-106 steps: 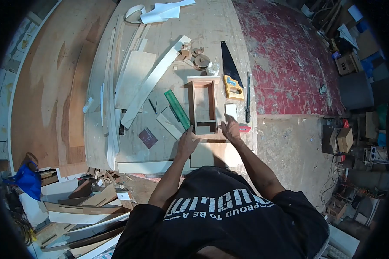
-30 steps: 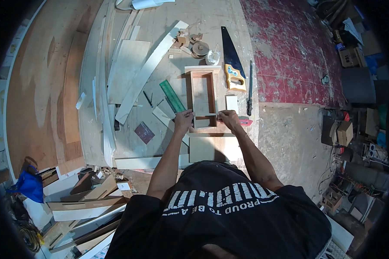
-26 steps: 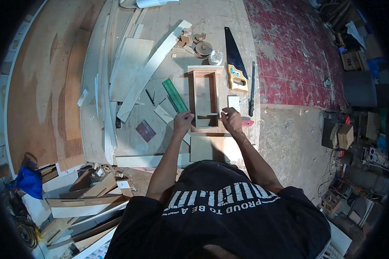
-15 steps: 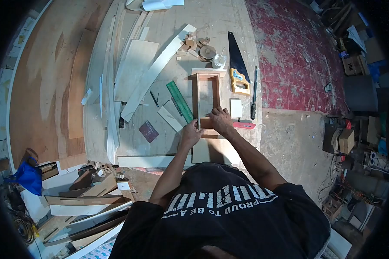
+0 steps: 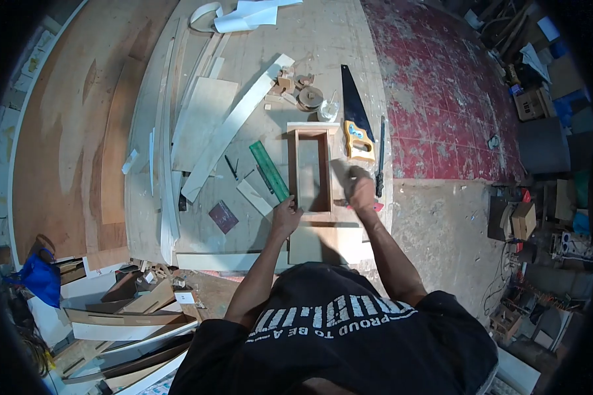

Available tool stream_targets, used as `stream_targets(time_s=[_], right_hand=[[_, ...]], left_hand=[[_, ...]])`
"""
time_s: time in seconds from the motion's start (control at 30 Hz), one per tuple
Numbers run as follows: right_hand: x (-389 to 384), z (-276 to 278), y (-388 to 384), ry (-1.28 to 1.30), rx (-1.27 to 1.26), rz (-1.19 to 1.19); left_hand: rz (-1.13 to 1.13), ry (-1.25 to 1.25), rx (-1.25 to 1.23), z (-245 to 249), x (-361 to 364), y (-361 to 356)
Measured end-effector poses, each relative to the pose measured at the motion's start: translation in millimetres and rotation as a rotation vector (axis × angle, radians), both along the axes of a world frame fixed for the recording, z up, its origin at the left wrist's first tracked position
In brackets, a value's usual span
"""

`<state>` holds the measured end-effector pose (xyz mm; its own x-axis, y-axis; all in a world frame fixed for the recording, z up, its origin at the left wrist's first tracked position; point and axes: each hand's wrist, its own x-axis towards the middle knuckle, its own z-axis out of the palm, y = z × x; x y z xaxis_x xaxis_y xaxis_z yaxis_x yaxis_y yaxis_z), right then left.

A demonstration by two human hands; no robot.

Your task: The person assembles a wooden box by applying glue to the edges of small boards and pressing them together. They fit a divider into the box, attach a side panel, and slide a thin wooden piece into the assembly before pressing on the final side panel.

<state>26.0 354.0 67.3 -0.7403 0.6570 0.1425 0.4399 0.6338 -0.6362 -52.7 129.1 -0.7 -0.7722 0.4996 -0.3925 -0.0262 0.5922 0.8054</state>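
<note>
A narrow rectangular wooden box frame point(image 5: 329, 151) lies on the worktable, with a wider strip across its far end. My left hand point(image 5: 286, 218) grips its near left corner, fingers closed on the side wall, beside the end of a green ruler point(image 5: 268, 170). My right hand point(image 5: 361, 192) is raised just right of the frame and smeared by motion. Its fingers are closed on a small flat wood piece point(image 5: 340, 171), also blurred. Beneath that hand, a red-handled tool point(image 5: 377, 207) is partly hidden. The yellow-handled handsaw point(image 5: 359, 141) lies farther ahead.
Wood offcuts and a round disc point(image 5: 310, 99) sit beyond the frame, near a clear plastic cup point(image 5: 328, 110). Long boards point(image 5: 237, 128) and a sandpaper square point(image 5: 223, 217) lie to the left. A dark rod-like tool point(image 5: 380, 158) lies along the table's right edge.
My right hand has lifted out of the frame and moved right, carrying the small wood piece that stood inside it. My left hand stays at the frame's left side. The view has shifted slightly.
</note>
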Motion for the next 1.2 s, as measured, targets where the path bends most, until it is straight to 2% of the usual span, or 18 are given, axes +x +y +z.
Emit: stream_targets(time_s=[0.03, 0.07, 0.13, 0.2, 0.23, 0.27, 0.33, 0.37, 0.4, 0.47, 0.57, 0.67, 0.73, 0.87, 0.97, 1.1, 1.17, 1.2], right_hand=[[5, -11, 22, 0.028, -0.17, -0.049], [5, -33, 37, -0.045, -0.119, -0.129], [7, -62, 59, -0.179, -0.134, -0.033], [6, -116, 77, -0.214, -0.024, 0.026], [-3, -69, 59, -0.295, 0.268, -0.059], [-13, -56, 55, -0.165, 0.363, -0.074], [-41, -80, 66, -0.185, -0.065, 0.029], [-54, -105, 69, -0.134, -0.231, 0.006], [-66, -127, 66, 0.108, -0.511, -0.062], [-90, -104, 59, 0.154, -0.895, -0.06], [-109, -139, 57, 0.241, -0.88, -0.049], [-109, -127, 58, 0.152, -0.774, -0.006], [-111, -114, 52, 0.133, -0.762, -0.036], [-112, -101, 52, 0.031, -0.705, -0.07], [-116, -85, 47, 0.083, -0.662, -0.072], [-114, -83, 48, 0.052, -0.655, -0.061], [-113, -107, 53, 0.081, -0.602, -0.042], [-114, -112, 55, 0.109, -0.55, -0.027]], left_hand=[[0.096, -0.063, 0.056, -4, -5, 2], [0.099, -0.057, 0.058, -5, -12, 4], [0.067, 0.008, 0.024, -5, -32, 14], [0.081, 0.038, 0.03, 2, -49, 30], [0.101, 0.056, 0.03, 3, -59, 39], [0.101, 0.067, 0.038, -2, -71, 47], [0.172, 0.025, 0.178, -19, -89, 64], [0.174, 0.025, 0.178, -18, -95, 71], [0.193, 0.004, 0.214, -13, -103, 80], [0.207, -0.012, 0.251, -13, -118, 98], [0.203, -0.05, 0.233, -17, -131, 112], [0.158, -0.098, 0.272, -15, -134, 117], [0.163, -0.065, 0.196, -12, -132, 117], [0.173, -0.086, 0.215, -11, -131, 117], [0.181, -0.084, 0.22, -3, -130, 120], [0.162, -0.059, 0.204, -3, -131, 118], [0.151, -0.057, 0.184, -4, -132, 118], [0.139, 0.024, 0.218, -8, -132, 119]])
